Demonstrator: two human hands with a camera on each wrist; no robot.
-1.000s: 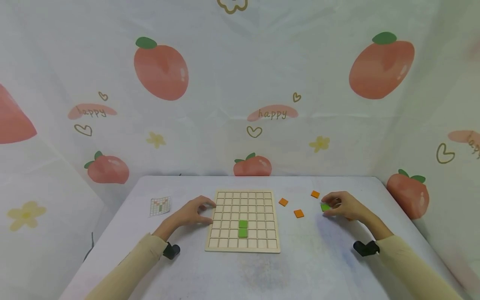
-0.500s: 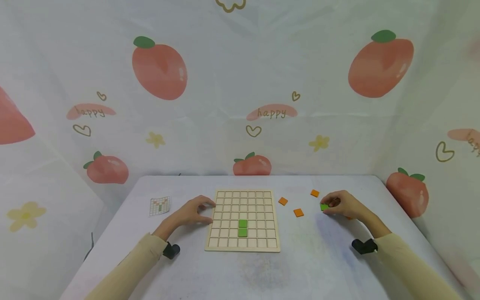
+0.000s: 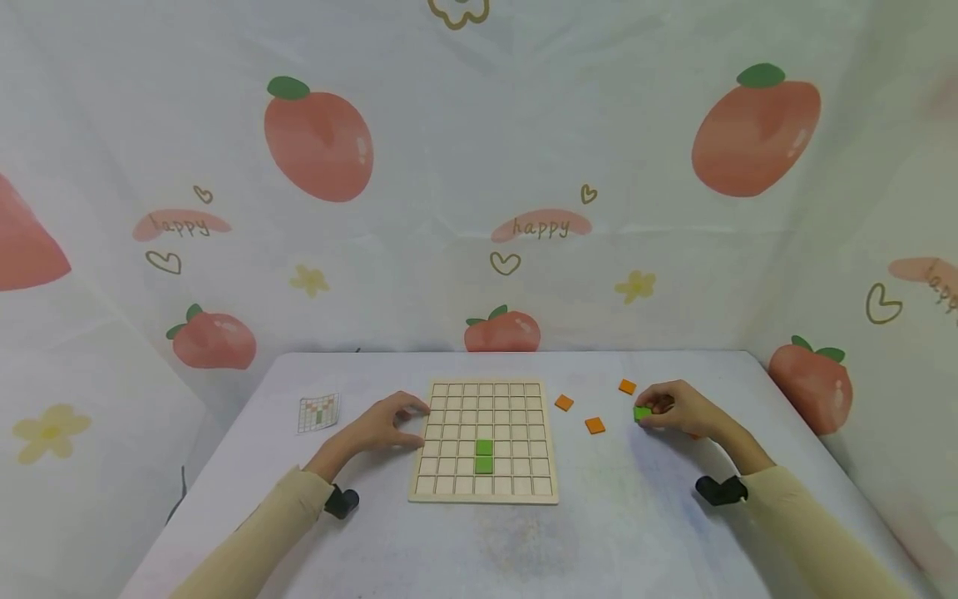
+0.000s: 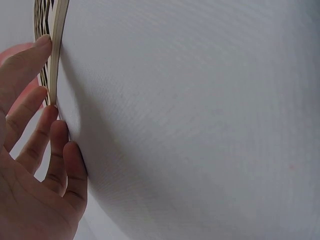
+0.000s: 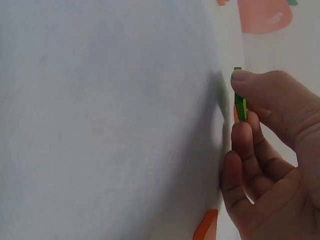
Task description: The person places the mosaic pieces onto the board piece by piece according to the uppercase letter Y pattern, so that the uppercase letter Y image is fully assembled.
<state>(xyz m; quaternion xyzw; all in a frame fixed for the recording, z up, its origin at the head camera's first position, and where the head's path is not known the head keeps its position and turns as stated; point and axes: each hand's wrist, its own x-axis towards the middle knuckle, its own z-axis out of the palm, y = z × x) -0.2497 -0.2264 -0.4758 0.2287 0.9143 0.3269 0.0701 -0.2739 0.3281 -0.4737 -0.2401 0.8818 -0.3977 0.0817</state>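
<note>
A square wooden grid board [image 3: 516, 416] lies mid-table, with two green tiles [image 3: 484, 457] in neighbouring cells of one column. At its left edge my left hand [image 3: 382, 422] rests with fingers spread and gently bent; the left wrist view has thumb and fingertips right at the board's side [image 4: 59, 40]. To the right of the board, my right hand [image 3: 684, 410] pinches another green tile [image 3: 641, 413] between thumb and fingers. The right wrist view shows this tile [image 5: 241, 107] edge-on, partly covered by the thumb.
Orange tiles [image 3: 565, 403] lie scattered between board and right hand, another [image 3: 627, 387] farther back. One more orange tile [image 3: 694, 436] is mostly hidden under the right hand. A small paper card with a coloured grid [image 3: 318, 413] lies at the left. A fruit-printed curtain hangs behind the table.
The right hand has closed its thumb and fingers on the green tile and shifted slightly left with it. The left hand and the board have stayed in place.
</note>
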